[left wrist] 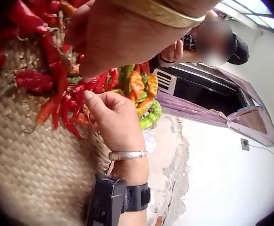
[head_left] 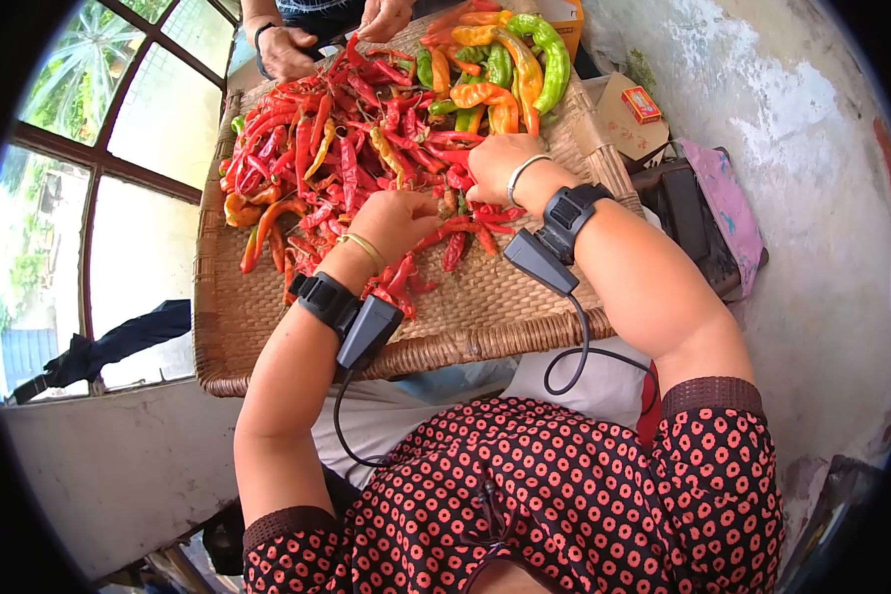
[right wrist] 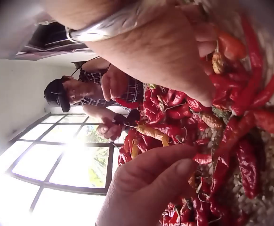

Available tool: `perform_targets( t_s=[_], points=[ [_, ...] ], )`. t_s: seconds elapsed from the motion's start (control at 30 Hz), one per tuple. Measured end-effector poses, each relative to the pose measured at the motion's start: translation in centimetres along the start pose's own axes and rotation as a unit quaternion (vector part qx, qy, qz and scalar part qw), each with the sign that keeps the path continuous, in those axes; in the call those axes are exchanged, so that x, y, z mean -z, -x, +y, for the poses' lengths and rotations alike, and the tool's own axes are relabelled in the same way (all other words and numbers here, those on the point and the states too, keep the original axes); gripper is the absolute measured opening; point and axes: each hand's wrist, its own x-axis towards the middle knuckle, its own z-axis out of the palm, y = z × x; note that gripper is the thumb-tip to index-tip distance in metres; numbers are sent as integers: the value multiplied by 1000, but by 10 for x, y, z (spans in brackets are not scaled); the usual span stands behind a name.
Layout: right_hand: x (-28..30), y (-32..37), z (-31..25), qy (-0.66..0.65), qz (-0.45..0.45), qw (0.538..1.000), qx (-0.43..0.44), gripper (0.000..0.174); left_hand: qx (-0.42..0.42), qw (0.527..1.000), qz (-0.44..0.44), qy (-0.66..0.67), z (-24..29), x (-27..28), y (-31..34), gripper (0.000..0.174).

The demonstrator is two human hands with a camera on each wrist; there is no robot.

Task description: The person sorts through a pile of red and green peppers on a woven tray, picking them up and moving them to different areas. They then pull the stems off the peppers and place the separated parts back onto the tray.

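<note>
Many red chili peppers (head_left: 312, 129) lie heaped on a woven wicker tray (head_left: 455, 348). My left hand (head_left: 391, 226) is at the near side of the heap. Its thumb and forefinger come together on a red chili pepper (right wrist: 203, 159) in the right wrist view. Just to the right, my right hand (head_left: 515, 168) reaches down among the peppers. In the left wrist view its thumb and curled forefinger are close together over red peppers (left wrist: 73, 101); I cannot tell whether they pinch one. Some wrinkled yellow peppers (right wrist: 153, 133) are mixed into the heap.
Larger green and orange peppers (head_left: 552, 59) form a pile at the tray's far right. Across the tray is another person, whose hands (head_left: 285, 51) are at its far edge. Windows (head_left: 134, 139) stand on the left, with a small red box (head_left: 642, 105) on the right.
</note>
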Motion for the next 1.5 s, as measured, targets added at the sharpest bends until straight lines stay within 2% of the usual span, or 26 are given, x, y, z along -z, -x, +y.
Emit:
perform_targets(
  t_s=[0.07,0.2,0.27,0.3,0.33,0.4,0.43,0.5,0.53,0.6,0.63,0.67,0.73,0.77,0.83,0.87,0.97,1.07,1.17,1.23,1.27,1.33,1.37,1.4,1.47,1.5],
  points=[
    [-2,0,-3,13,4,1000,-8,23,22,985,-67,-159,-1,-3,-2,26],
    [-8,-6,2,46,-8,999,1,19,18,971,-107,-214,2,-7,-2,28],
    [1,-3,5,-1,-30,999,-12,17,19,967,-112,-229,4,-8,-4,27],
    [3,-4,11,-32,-29,999,13,14,24,966,-93,-239,2,-10,-4,28],
    [7,-8,16,-69,-86,993,36,14,29,965,-73,-248,1,-11,-4,28],
    [16,-6,22,-166,-116,974,104,15,17,966,-66,-251,0,-11,-2,25],
    [19,-5,22,-166,-115,974,105,15,4,965,-58,-256,-1,-10,-3,23],
    [23,-3,21,-439,-80,891,84,18,18,966,-79,-247,-5,-10,-7,21],
    [23,-2,19,-440,-79,890,85,18,32,966,-100,-237,-7,-11,-9,19],
    [23,-4,11,-546,81,833,43,22,20,969,-99,-227,-11,-10,-10,17],
    [20,-8,14,-491,107,863,49,28,7,972,-97,-214,-12,-9,-10,15],
    [16,-11,17,-491,107,863,50,28,7,972,-97,-215,-14,-6,-10,15],
    [14,-10,19,-264,108,953,103,27,34,987,-110,-115,-12,6,-8,15],
    [14,-11,19,-218,50,970,100,25,35,986,-112,-116,-13,12,-7,15],
    [8,-13,16,-209,34,968,134,25,25,989,-147,-1,-16,26,-4,12],
    [5,-14,14,-199,17,966,167,24,26,989,-147,-1,-15,32,-3,12],
    [2,-10,5,-193,-6,967,169,24,86,964,-123,219,-2,46,5,4],
    [-3,-11,4,-158,-6,971,178,23,94,971,-92,198,7,59,8,2],
    [-2,-12,2,-145,-45,977,153,29,90,959,-97,249,10,59,7,4],
    [6,-9,-4,-232,-37,952,198,35,90,952,-98,275,12,56,6,5],
    [7,-8,-5,-231,-37,952,198,35,90,958,-101,253,12,53,6,5],
    [10,-5,-10,-472,-94,867,128,37,89,963,-103,232,12,51,5,5],
    [14,-1,-10,-503,-102,852,101,31,90,962,-111,232,12,51,6,6],
    [14,-1,-11,-503,-103,852,102,31,92,961,-119,232,11,50,6,7],
    [14,-4,-9,-528,-125,836,85,19,93,964,-110,223,13,51,7,6],
    [10,-8,-8,-493,-102,859,97,15,93,967,-101,215,14,52,6,5]
  ],
)
